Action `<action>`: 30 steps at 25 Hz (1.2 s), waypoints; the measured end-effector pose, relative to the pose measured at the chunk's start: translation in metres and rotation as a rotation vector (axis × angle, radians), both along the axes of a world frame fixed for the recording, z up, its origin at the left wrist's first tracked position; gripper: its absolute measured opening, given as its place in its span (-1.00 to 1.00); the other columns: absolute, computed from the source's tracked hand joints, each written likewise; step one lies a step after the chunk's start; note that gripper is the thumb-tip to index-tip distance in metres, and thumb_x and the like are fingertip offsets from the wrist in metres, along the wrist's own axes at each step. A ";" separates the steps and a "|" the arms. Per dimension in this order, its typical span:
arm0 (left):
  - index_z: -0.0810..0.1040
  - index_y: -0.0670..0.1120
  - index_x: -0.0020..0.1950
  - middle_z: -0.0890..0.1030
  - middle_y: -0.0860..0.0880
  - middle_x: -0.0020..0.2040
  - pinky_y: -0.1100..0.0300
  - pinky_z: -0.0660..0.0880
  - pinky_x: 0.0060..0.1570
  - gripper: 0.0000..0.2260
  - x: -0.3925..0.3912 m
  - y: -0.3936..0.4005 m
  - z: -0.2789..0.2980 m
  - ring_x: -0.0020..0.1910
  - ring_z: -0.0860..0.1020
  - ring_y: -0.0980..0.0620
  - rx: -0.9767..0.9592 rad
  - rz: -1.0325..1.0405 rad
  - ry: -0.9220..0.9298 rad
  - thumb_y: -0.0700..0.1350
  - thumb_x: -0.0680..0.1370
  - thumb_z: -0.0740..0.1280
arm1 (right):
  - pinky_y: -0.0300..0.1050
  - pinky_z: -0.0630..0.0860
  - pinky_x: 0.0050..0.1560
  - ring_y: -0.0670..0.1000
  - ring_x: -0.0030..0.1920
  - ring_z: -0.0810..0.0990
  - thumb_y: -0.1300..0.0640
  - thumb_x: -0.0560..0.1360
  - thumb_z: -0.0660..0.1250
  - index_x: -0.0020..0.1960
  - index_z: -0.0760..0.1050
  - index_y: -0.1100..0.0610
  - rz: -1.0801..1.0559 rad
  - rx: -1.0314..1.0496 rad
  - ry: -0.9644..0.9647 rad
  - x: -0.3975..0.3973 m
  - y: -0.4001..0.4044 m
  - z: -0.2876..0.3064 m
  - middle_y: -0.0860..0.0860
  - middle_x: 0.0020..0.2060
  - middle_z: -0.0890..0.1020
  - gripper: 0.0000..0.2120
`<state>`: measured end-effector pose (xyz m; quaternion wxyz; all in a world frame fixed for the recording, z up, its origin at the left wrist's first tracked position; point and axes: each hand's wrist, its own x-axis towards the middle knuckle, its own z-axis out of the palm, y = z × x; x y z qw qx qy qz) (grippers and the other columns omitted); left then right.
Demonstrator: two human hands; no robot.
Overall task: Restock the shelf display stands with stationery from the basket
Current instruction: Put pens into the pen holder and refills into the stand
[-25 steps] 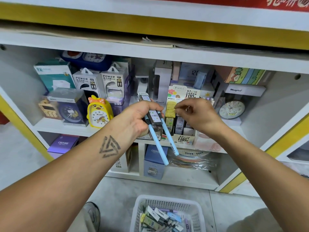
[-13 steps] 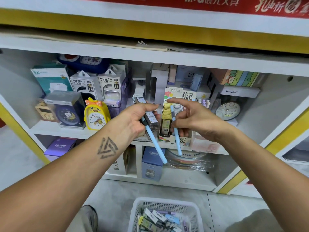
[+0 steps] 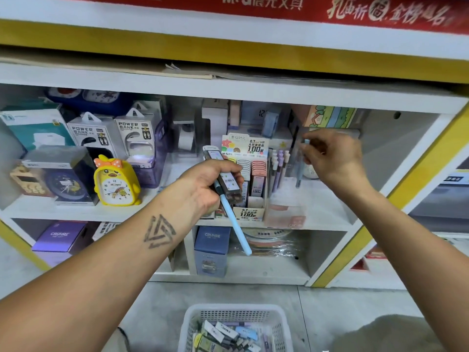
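A light-blue pen point(image 3: 234, 224) and dark lead boxes point(image 3: 223, 174) are gripped in the left hand point(image 3: 205, 184), fingers curled round them, in front of the display stand point(image 3: 247, 179) on the shelf point(image 3: 317, 214). Another blue pen point(image 3: 302, 161), blurred and partly hidden, is pinched by the right hand point(image 3: 335, 158) over a clear holder. The basket point(image 3: 236, 313) on the floor is cut off below.
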<state>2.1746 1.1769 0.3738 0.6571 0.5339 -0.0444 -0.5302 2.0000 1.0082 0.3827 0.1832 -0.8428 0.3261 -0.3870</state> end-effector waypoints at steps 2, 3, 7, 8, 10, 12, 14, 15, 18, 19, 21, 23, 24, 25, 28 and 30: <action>0.53 -0.20 -0.12 0.58 -0.16 -0.28 0.15 0.59 -0.29 -0.90 -0.006 -0.008 -0.002 -0.35 0.57 -0.05 -0.007 0.002 0.012 -0.37 0.48 0.38 | 0.10 0.62 0.05 0.13 -0.09 0.69 0.16 0.58 0.37 0.13 0.65 0.16 -0.015 -0.072 0.091 -0.003 -0.007 -0.006 0.11 -0.13 0.72 -0.83; 0.54 -0.20 -0.13 0.58 -0.16 -0.29 0.14 0.59 -0.28 -0.90 -0.009 -0.011 -0.003 -0.35 0.57 -0.05 -0.009 0.004 0.022 -0.37 0.48 0.38 | 0.10 0.62 0.04 0.14 -0.09 0.68 0.16 0.59 0.36 0.11 0.65 0.17 -0.006 -0.077 0.119 -0.004 -0.009 -0.010 0.11 -0.14 0.71 -0.84; 0.56 -0.21 -0.14 0.60 -0.14 -0.34 0.15 0.61 -0.28 -0.90 -0.016 -0.021 -0.007 -0.37 0.58 -0.03 -0.043 0.038 0.046 -0.39 0.46 0.39 | 0.08 0.62 -0.02 0.11 -0.12 0.68 0.19 0.60 0.33 0.07 0.64 0.15 0.006 -0.095 0.178 -0.001 -0.015 -0.021 0.09 -0.16 0.71 -0.87; 0.56 -0.21 -0.11 0.61 -0.14 -0.33 0.14 0.61 -0.28 -0.89 -0.017 -0.023 -0.007 -0.37 0.58 -0.03 -0.052 0.044 0.043 -0.39 0.46 0.39 | 0.08 0.62 -0.01 0.11 -0.12 0.68 0.20 0.60 0.33 0.07 0.64 0.15 0.006 -0.098 0.181 0.000 -0.015 -0.023 0.08 -0.16 0.71 -0.87; 0.56 -0.20 -0.07 0.61 -0.14 -0.31 0.13 0.60 -0.28 -0.87 -0.018 -0.026 -0.008 -0.37 0.58 -0.03 -0.063 0.053 0.038 -0.39 0.45 0.40 | 0.09 0.61 0.01 0.12 -0.10 0.68 0.20 0.60 0.33 0.05 0.64 0.14 0.007 -0.085 0.187 0.003 -0.016 -0.026 0.07 -0.17 0.71 -0.88; 0.56 -0.20 -0.07 0.62 -0.15 -0.30 0.14 0.60 -0.29 -0.86 -0.018 -0.026 -0.008 -0.39 0.58 -0.03 -0.070 0.059 0.040 -0.39 0.45 0.39 | 0.12 0.60 0.00 0.14 -0.10 0.69 0.19 0.60 0.32 0.02 0.64 0.14 0.013 -0.072 0.197 0.005 -0.017 -0.028 0.07 -0.17 0.71 -0.89; 0.56 -0.19 -0.06 0.62 -0.15 -0.29 0.14 0.61 -0.30 -0.85 -0.019 -0.026 -0.007 -0.40 0.58 -0.03 -0.075 0.061 0.040 -0.40 0.45 0.40 | 0.10 0.61 -0.02 0.13 -0.12 0.68 0.19 0.59 0.34 0.01 0.64 0.14 0.029 -0.075 0.216 0.007 -0.017 -0.028 0.08 -0.19 0.70 -0.89; 0.56 -0.19 -0.05 0.62 -0.15 -0.29 0.14 0.61 -0.29 -0.84 -0.019 -0.026 -0.007 -0.41 0.59 -0.02 -0.076 0.057 0.038 -0.39 0.44 0.40 | 0.07 0.61 -0.03 0.11 -0.12 0.68 0.19 0.59 0.34 0.04 0.64 0.14 0.038 -0.077 0.223 0.008 -0.018 -0.029 0.08 -0.19 0.70 -0.89; 0.58 -0.20 -0.04 0.63 -0.14 -0.28 0.12 0.60 -0.24 -0.84 -0.019 -0.027 -0.008 -0.39 0.59 -0.02 -0.074 0.048 0.035 -0.39 0.44 0.41 | 0.09 0.64 -0.07 0.11 -0.13 0.69 0.22 0.61 0.31 0.18 0.52 0.11 0.048 -0.037 0.190 0.009 -0.018 -0.031 0.10 -0.16 0.68 -0.84; 0.58 -0.20 -0.07 0.63 -0.14 -0.28 0.12 0.60 -0.24 -0.86 -0.020 -0.027 -0.008 -0.39 0.59 -0.02 -0.076 0.049 0.034 -0.38 0.44 0.41 | 0.11 0.64 -0.09 0.11 -0.13 0.69 0.23 0.61 0.29 0.14 0.49 0.12 0.044 -0.032 0.168 0.010 -0.019 -0.032 0.10 -0.16 0.67 -0.88; 0.58 -0.19 -0.11 0.62 -0.14 -0.29 0.12 0.60 -0.26 -0.88 -0.019 -0.027 -0.008 -0.40 0.59 -0.02 -0.084 0.050 0.031 -0.38 0.44 0.41 | 0.15 0.63 -0.08 0.14 -0.13 0.67 0.27 0.61 0.27 0.07 0.52 0.18 0.043 -0.061 0.147 0.011 -0.021 -0.033 0.13 -0.17 0.67 -0.91; 0.58 -0.20 -0.10 0.62 -0.14 -0.29 0.13 0.60 -0.32 -0.88 -0.019 -0.027 -0.007 -0.41 0.59 -0.02 -0.093 0.055 0.034 -0.39 0.44 0.40 | 0.16 0.60 0.06 0.21 -0.02 0.64 0.33 0.58 0.24 0.14 0.60 0.26 0.047 -0.129 0.225 0.011 -0.023 -0.035 0.19 -0.05 0.66 -0.79; 0.58 -0.21 -0.10 0.62 -0.14 -0.30 0.13 0.60 -0.35 -0.88 -0.018 -0.026 -0.007 -0.41 0.59 -0.02 -0.097 0.061 0.038 -0.39 0.44 0.40 | 0.12 0.57 0.16 0.23 0.08 0.59 0.35 0.57 0.24 0.25 0.59 0.25 0.034 -0.157 0.321 0.012 -0.022 -0.035 0.20 0.06 0.62 -0.70; 0.58 -0.22 -0.10 0.62 -0.14 -0.31 0.14 0.59 -0.36 -0.89 -0.017 -0.026 -0.007 -0.41 0.59 -0.02 -0.102 0.067 0.043 -0.39 0.44 0.40 | 0.09 0.53 0.21 0.23 0.17 0.52 0.34 0.56 0.23 0.34 0.54 0.22 0.007 -0.170 0.429 0.013 -0.020 -0.035 0.20 0.15 0.55 -0.63; 0.56 -0.21 -0.09 0.61 -0.14 -0.32 0.15 0.59 -0.33 -0.87 -0.016 -0.023 -0.004 -0.40 0.58 -0.02 -0.119 0.088 0.052 -0.39 0.43 0.40 | 0.07 0.47 0.12 0.17 0.16 0.45 0.26 0.57 0.24 0.37 0.42 0.17 -0.087 -0.214 0.480 0.018 -0.005 -0.030 0.13 0.17 0.45 -0.64; 0.56 -0.21 -0.05 0.61 -0.15 -0.31 0.15 0.60 -0.32 -0.85 -0.013 -0.022 -0.002 -0.40 0.58 -0.03 -0.133 0.127 0.050 -0.39 0.43 0.41 | 0.01 0.52 -0.04 0.05 -0.05 0.55 0.14 0.59 0.32 0.19 0.50 0.13 0.030 -0.021 0.276 0.023 0.014 -0.019 0.06 0.02 0.58 -0.81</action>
